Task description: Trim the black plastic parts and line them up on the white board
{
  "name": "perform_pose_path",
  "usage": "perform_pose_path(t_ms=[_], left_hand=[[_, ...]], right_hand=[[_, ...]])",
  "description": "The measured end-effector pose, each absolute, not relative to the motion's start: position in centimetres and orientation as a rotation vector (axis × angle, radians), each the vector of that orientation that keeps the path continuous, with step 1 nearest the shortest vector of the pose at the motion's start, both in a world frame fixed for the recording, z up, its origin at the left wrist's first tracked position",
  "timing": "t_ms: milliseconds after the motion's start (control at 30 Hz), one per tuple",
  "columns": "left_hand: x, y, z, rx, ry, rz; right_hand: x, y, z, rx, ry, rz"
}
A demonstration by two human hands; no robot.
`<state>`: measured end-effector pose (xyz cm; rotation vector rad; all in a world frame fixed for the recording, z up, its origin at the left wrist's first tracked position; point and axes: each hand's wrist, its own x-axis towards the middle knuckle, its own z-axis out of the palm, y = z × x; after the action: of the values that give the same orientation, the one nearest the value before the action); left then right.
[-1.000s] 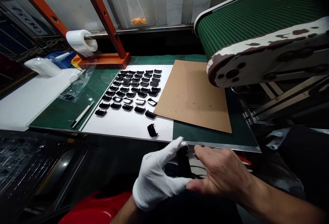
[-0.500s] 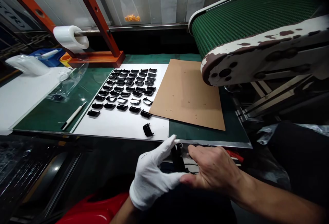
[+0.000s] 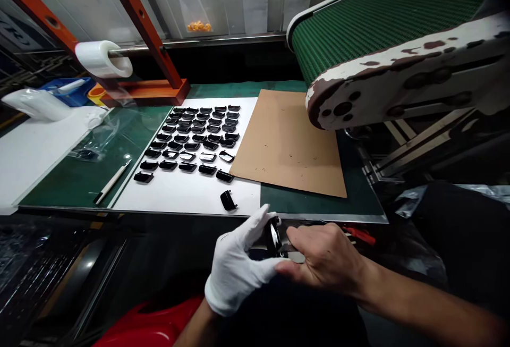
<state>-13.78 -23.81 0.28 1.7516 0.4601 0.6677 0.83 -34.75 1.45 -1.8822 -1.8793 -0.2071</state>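
Note:
Between my hands is a glossy black plastic part point(image 3: 273, 238), turned so that a shiny face shows. My left hand point(image 3: 235, 272), in a white cotton glove, grips it from the left. The fingertips of my bare right hand point(image 3: 324, 259) press on its right side, and my hands partly hide it. Beyond them, several rows of similar black parts point(image 3: 187, 142) lie on a white sheet point(image 3: 179, 193). One more black part point(image 3: 228, 200) lies apart, near the sheet's front edge. A few in the lower rows show chrome faces.
A tan cardboard sheet point(image 3: 287, 145) lies on the green mat point(image 3: 71, 177), under the end of a green conveyor belt point(image 3: 382, 28). To the left are a white-handled knife point(image 3: 111, 182), a clear plastic bag point(image 3: 98, 137), and a film roll point(image 3: 99, 59) on an orange stand point(image 3: 147, 92).
The black part has turned, now showing its shiny face, and my hands have drawn closer around it. The whole scene has shifted slightly up and left in view.

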Motion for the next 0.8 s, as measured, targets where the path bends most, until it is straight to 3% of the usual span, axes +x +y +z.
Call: perform_pose_path(t_ms=[267, 467, 600, 800], left_hand=[[-13.9, -23.7, 0.1, 1.896, 0.416, 0.768], [-12.9, -21.4, 0.5, 2.375, 0.440, 0.823], [-8.5, -16.9, -0.1, 2.674, 0.543, 0.433], [-0.9, -11.7, -1.4, 2.777, 0.526, 0.098]], right_hand=[[0.2, -34.6, 1.8, -1.858, -1.500, -0.208], [-0.3, -35.7, -0.9, -1.895, -1.101, 0.423], [-1.3, -37.1, -4.1, -1.800, -0.891, 0.765], [-3.7, -38.4, -8.4, -1.761, -0.560, 0.941]])
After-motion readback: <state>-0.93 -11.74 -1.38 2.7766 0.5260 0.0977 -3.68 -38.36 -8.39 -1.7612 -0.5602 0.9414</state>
